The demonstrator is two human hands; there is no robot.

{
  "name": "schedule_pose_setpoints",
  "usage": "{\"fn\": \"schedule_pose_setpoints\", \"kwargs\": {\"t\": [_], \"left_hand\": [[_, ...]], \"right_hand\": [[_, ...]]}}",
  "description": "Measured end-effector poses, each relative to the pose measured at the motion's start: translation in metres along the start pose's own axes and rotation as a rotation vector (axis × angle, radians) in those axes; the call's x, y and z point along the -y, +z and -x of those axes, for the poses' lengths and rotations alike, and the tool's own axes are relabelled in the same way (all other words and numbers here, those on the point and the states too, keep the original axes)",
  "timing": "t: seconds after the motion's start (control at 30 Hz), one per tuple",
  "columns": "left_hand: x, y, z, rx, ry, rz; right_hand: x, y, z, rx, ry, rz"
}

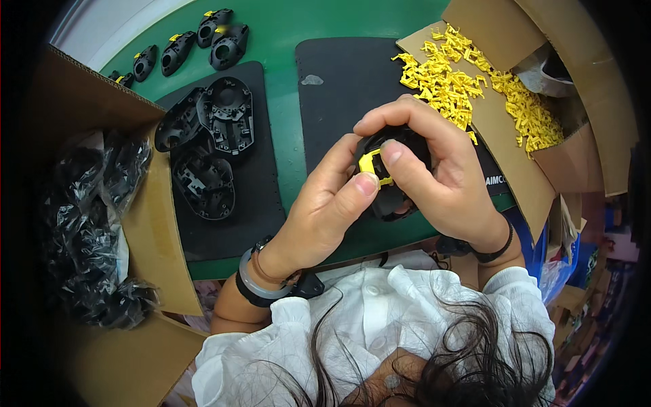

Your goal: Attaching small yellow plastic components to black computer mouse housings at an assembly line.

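Observation:
Between both hands sits a black plastic housing (391, 204), held above the table's front edge. A yellow plastic clip (367, 163) lies on its upper face, with both thumbs pressing at it. My left hand (327, 197) is closed round the housing's left side, thumb on the lower part of the clip. My right hand (434, 169) curls over the far and right side, its thumb at the clip's top. The fingers hide much of the housing, so I cannot tell whether the clip is fully seated.
Open black housings (229, 115) lie on the left dark mat (261, 203). Several housings with yellow clips (178, 53) stand at the far left. Loose yellow clips (447, 78) cover cardboard at the right, beside a metal scoop (542, 71). A carton holds bagged black parts (95, 230).

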State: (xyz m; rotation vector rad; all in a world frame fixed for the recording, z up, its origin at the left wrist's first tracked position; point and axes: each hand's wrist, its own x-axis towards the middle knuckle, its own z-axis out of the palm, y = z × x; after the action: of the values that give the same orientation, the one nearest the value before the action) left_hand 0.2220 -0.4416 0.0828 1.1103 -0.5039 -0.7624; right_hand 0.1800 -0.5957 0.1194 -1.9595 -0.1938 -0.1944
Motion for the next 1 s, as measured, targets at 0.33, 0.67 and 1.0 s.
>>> {"fn": "schedule_pose_setpoints", "kwargs": {"t": [0.33,0.67,1.0], "left_hand": [[0.007,-0.007,0.000,-0.202,0.104,-0.143],[0.021,-0.013,-0.012,-0.266,0.159,0.257],[-0.029,-0.035,0.021,-0.534,0.374,-1.434]], "right_hand": [[-0.017,0.009,-0.002,-0.050,-0.138,0.090],[-0.018,0.012,-0.006,0.098,-0.122,0.362],[-0.076,0.011,-0.206,-0.027,0.161,0.535]]}}
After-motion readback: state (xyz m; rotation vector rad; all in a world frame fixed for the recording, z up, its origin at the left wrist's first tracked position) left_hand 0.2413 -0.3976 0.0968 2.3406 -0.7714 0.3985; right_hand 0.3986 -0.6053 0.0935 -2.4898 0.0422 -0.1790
